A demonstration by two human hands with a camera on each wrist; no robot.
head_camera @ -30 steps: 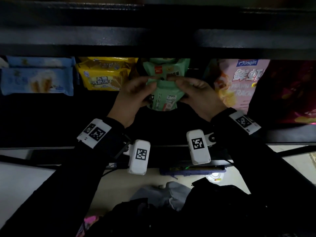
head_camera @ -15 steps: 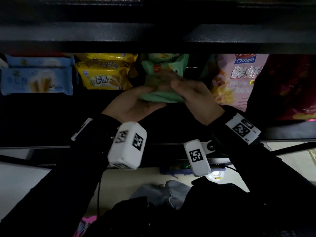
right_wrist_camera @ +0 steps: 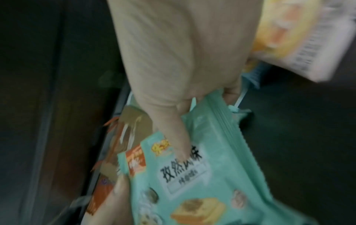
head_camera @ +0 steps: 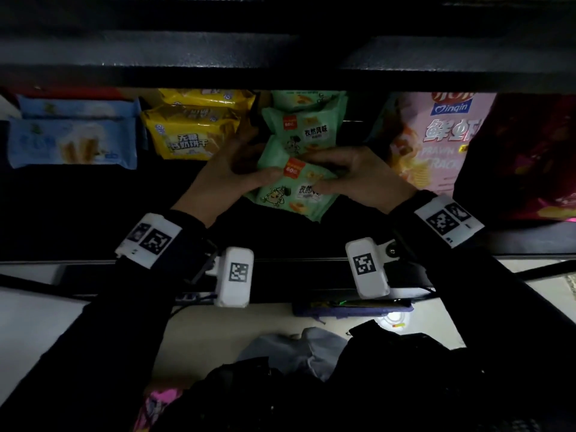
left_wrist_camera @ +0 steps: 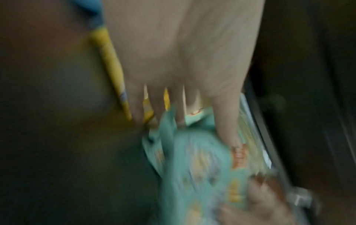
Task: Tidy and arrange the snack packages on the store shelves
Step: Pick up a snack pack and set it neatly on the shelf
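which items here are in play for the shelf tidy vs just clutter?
In play:
green snack packet, held by left hand and right hand
green stack behind
yellow biscuit packs
blue wafer packs
pink prawn cracker bag

Clutter:
grey cloth on floor

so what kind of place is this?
Most likely a shop aisle: a dark shelf stocked with rows of retail snack packs, yellow biscuits, pink prawn crackers, and both hands holding a green snack pack.

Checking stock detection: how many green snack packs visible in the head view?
3. One held in both hands at the shelf front; one behind it, front showing; a third further back, mostly covered. More may be hidden behind.
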